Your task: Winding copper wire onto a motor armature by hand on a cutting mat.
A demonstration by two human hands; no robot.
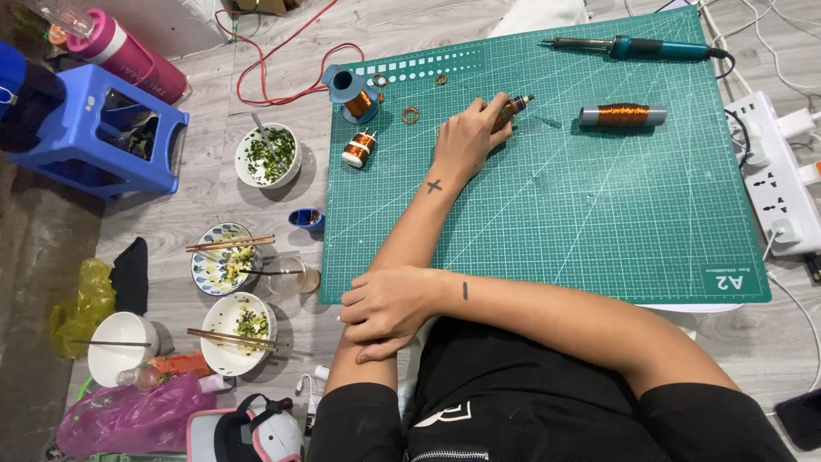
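Note:
My left hand (466,135) reaches out over the green cutting mat (599,222) and is closed on a small copper-wound coil (514,108), whose dark tip pokes out to the right of my fingers. My right hand (385,310) crosses my body and rests on my left forearm near the elbow, fingers loosely curled with no object in it. To the right of the coil lies a grey tube wound with copper wire (623,115). A teal soldering iron (637,47) lies at the mat's far edge.
A blue spool of copper wire (351,92), a white bobbin (359,148) and small rings (410,114) sit at the mat's far left. Bowls with chopsticks (241,335), a blue stool (94,128) and a pink bottle (128,53) are on the floor left. A power strip (774,184) lies right.

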